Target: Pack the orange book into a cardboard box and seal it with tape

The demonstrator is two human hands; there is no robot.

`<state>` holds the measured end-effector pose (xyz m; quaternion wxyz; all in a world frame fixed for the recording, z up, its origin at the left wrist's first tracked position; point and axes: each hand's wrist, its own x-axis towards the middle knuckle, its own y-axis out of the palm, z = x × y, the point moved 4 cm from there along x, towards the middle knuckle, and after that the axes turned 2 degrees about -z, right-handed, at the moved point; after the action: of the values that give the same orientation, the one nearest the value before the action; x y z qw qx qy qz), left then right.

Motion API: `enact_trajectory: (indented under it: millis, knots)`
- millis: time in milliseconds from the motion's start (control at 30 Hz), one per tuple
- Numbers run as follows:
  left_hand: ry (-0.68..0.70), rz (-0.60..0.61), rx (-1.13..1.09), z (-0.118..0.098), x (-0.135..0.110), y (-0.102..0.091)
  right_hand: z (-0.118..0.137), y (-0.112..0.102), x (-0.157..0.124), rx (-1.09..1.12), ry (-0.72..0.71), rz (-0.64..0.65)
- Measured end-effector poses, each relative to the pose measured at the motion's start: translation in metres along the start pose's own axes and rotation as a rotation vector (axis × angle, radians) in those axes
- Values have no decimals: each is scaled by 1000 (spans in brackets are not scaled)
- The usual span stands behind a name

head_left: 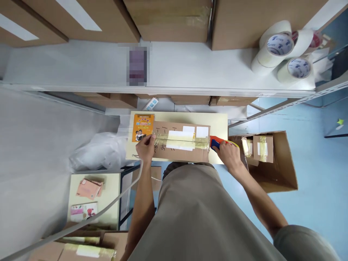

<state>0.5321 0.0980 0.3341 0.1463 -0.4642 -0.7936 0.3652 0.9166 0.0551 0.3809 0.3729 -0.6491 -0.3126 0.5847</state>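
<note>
A flat cardboard box (179, 152) with white labels lies on a pale yellow table (217, 123) below me. A strip of clear tape (187, 142) runs along its top. My left hand (146, 146) presses down on the box's left end, fingers closed over the tape there. My right hand (230, 154) grips a red, blue and yellow tape dispenser (216, 142) at the box's right end. An orange booklet (143, 127) rests by the box's left corner, just above my left hand.
A white shelf (81, 69) above carries brown cartons and several tape rolls (282, 50). An open carton (274, 163) with small taped parcels stands on the blue floor at right. A side table (108, 195) at left holds pink envelopes and a card. More boxes (81, 246) sit below.
</note>
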Motion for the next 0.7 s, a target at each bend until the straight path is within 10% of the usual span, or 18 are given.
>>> enact_trajectory:
  millis: [233, 500, 700]
  knots:
    - [138, 9, -235, -29, 6, -3, -15, -51, -11, 28, 116, -119]
    - [608, 273, -481, -173, 12, -13, 29, -165, 19, 192, -9, -454]
    - [824, 303, -537, -247, 12, -30, 93, -210, 71, 115, -253, -614]
